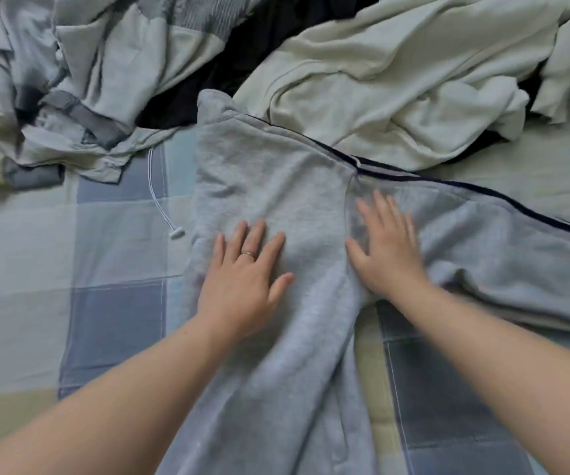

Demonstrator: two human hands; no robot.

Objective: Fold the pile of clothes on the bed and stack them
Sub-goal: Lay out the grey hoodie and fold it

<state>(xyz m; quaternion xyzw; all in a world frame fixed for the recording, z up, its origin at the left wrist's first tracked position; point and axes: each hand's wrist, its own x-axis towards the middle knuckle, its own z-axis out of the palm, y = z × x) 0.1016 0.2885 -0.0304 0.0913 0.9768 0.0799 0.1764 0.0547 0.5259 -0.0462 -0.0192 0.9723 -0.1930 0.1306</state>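
Grey sweatpants [276, 173] lie spread on the checked bedsheet [115, 303] under my palms. My left hand [242, 279] and right hand [388, 255] press flat on them, fingers straight and spread. Just beyond lie a crumpled cream garment [396, 80] and a pale blue garment [88, 63].

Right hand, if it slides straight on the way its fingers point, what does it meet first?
The right hand, flat on the grey pants, would first cross their dark edge stripe, then likely run into the cream garment heaped just beyond.
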